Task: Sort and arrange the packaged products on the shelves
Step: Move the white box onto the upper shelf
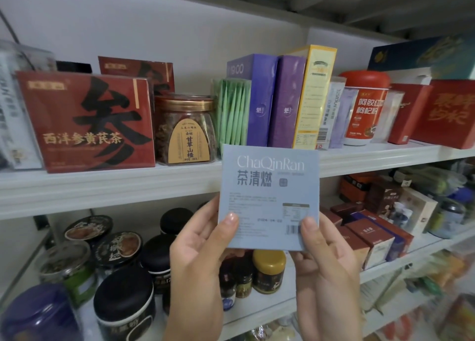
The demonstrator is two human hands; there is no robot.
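Note:
A flat pale blue packet [268, 186] printed "ChaQinRan" is held upright in front of the upper shelf's edge. My left hand [198, 253] pinches its lower left corner, thumb on the front. My right hand [326, 266] pinches its lower right corner over the barcode. Behind it on the upper shelf [102, 186] stand a big red tea box [84, 119], a clear jar with a gold label [185, 130], a bundle of green sachets [232, 114], two purple boxes [272, 99], a yellow box [312, 94] and a red-lidded white canister [365, 107].
More red boxes [444, 112] stand at the upper shelf's right end. The lower shelf holds several black-lidded jars [123, 299] and tins at the left, small jars [267, 271] in the middle and dark red boxes [370, 238] at the right. Further shelves show below.

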